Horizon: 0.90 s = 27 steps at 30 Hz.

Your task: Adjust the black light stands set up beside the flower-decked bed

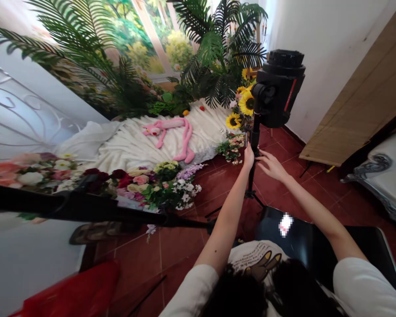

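A black studio light (279, 90) is mounted on top of an upright black light stand (251, 176) in front of me. My left hand (248, 157) is closed around the stand's pole below the light, its fingers partly hidden. On the pole's other side, my right hand (272, 167) has its fingers stretched and apart, with the fingertips at or very near a collar on the pole. Whether they touch it I cannot tell.
Another black pole (102, 209) crosses the left side. A pink plush toy (171, 127) lies on white fabric (122, 147), with artificial flowers (165, 185) and sunflowers (247, 102) around it. A black tabletop (303, 246), a wooden panel (353, 92) and red cloth (72, 290) stand nearby.
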Available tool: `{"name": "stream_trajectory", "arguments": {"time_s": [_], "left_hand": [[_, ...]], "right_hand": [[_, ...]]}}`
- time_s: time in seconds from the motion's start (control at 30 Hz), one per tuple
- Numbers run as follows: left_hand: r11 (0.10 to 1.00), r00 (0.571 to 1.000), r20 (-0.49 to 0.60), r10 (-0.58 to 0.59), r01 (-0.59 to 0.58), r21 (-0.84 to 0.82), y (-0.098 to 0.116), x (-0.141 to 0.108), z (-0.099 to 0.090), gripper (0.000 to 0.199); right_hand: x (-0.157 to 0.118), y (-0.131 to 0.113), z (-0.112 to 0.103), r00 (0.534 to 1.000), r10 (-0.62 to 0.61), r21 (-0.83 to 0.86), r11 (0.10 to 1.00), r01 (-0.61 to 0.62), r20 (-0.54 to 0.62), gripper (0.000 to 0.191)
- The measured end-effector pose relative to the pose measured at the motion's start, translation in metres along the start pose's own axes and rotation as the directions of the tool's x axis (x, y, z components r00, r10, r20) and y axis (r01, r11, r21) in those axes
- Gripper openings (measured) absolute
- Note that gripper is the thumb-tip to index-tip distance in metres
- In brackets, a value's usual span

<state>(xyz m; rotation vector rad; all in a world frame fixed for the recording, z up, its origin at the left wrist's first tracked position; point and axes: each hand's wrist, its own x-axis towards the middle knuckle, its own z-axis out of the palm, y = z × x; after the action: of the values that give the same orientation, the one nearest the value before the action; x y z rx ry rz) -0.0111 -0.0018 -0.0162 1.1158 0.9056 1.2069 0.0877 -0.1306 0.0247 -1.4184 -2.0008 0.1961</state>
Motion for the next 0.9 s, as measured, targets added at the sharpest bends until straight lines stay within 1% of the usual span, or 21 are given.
{"name": "stream_trajectory", "arguments": {"time_s": [0.07,0.17,0.23,0.3,0.33,0.4,0.43,0.47,0.5,0.57,0.6,0.63,0.67,0.7,0.73,0.77,0.8,0.83,0.87,0.9], "left_hand": [[0.998,1.0,0.03,0.002,0.0,-0.057,-0.002,0.0,0.0,0.065],[0.997,0.999,0.045,0.011,-0.007,-0.082,-0.003,-0.001,-0.001,0.064],[0.997,0.999,0.042,0.019,-0.015,-0.077,-0.003,-0.001,-0.002,0.063],[0.997,0.999,0.038,0.011,-0.008,-0.071,-0.001,-0.001,-0.002,0.064],[0.998,0.999,0.034,-0.001,0.004,-0.067,0.0,-0.002,-0.002,0.064],[0.998,0.999,0.033,-0.029,0.031,-0.061,0.002,-0.003,-0.002,0.064],[0.997,0.999,0.034,-0.037,0.039,-0.06,0.003,-0.003,-0.002,0.064],[0.997,0.999,0.033,-0.04,0.041,-0.06,0.004,-0.004,-0.001,0.064],[0.997,0.999,0.03,-0.039,0.041,-0.062,0.005,-0.004,-0.001,0.063],[0.997,0.999,0.02,-0.04,0.041,-0.069,0.007,-0.004,0.0,0.063],[0.996,0.999,0.013,-0.045,0.046,-0.073,0.007,-0.004,0.0,0.062],[0.996,0.999,0.007,-0.052,0.052,-0.078,0.008,-0.004,0.001,0.062],[0.995,0.998,0.002,-0.061,0.061,-0.081,0.009,-0.004,0.001,0.061],[0.994,0.998,-0.001,-0.068,0.068,-0.083,0.01,-0.004,0.001,0.06],[0.994,0.997,-0.002,-0.072,0.071,-0.086,0.01,-0.004,0.001,0.06],[0.993,0.997,0.0,-0.073,0.073,-0.089,0.011,-0.005,0.001,0.06],[0.993,0.997,0.005,-0.073,0.073,-0.096,0.011,-0.005,0.001,0.06],[0.992,0.997,0.012,-0.07,0.071,-0.106,0.011,-0.005,0.001,0.06],[0.991,0.998,0.017,-0.067,0.068,-0.116,0.011,-0.005,0.001,0.059],[0.99,0.998,0.017,-0.064,0.066,-0.126,0.011,-0.005,0.001,0.059]], "right_hand": [[-0.008,0.003,0.001,0.999,0.004,-0.055,0.999,-0.001,0.038,0.026],[-0.014,0.007,0.006,0.997,0.041,-0.073,0.997,-0.037,0.059,0.029],[-0.016,0.008,0.009,0.996,0.08,-0.042,0.996,-0.078,0.048,0.034],[-0.017,0.007,0.013,0.991,0.131,0.041,0.99,-0.132,0.022,0.039],[-0.016,0.006,0.015,0.986,0.167,0.11,0.98,-0.166,0.004,0.042],[-0.014,0.005,0.02,0.963,0.268,0.302,0.92,-0.25,-0.021,0.047],[-0.012,0.004,0.022,0.942,0.335,0.419,0.858,-0.298,-0.017,0.048],[-0.01,0.003,0.024,0.912,0.411,0.541,0.766,-0.348,0.005,0.049],[-0.009,0.003,0.024,0.872,0.486,0.658,0.641,-0.396,0.051,0.049],[-0.006,0.002,0.023,0.786,0.584,0.826,0.326,-0.459,0.206,0.049],[-0.005,0.002,0.021,0.75,0.596,0.866,0.173,-0.469,0.287,0.049],[-0.004,0.002,0.019,0.724,0.593,0.882,0.049,-0.469,0.352,0.05],[-0.003,0.002,0.018,0.708,0.585,0.883,-0.032,-0.468,0.396,0.052],[-0.001,0.002,0.016,0.695,0.583,0.877,-0.066,-0.475,0.42,0.054],[0.0,0.001,0.015,0.684,0.595,0.869,-0.049,-0.493,0.422,0.054],[0.002,0.001,0.015,0.676,0.622,0.855,0.02,-0.518,0.395,0.053],[0.003,0.0,0.015,0.678,0.656,0.827,0.144,-0.543,0.331,0.052],[0.004,-0.002,0.015,0.698,0.68,0.771,0.315,-0.554,0.224,0.05],[0.004,-0.004,0.016,0.737,0.671,0.669,0.51,-0.541,0.085,0.047],[0.003,-0.006,0.017,0.787,0.614,0.518,0.692,-0.502,-0.058,0.043]]}}
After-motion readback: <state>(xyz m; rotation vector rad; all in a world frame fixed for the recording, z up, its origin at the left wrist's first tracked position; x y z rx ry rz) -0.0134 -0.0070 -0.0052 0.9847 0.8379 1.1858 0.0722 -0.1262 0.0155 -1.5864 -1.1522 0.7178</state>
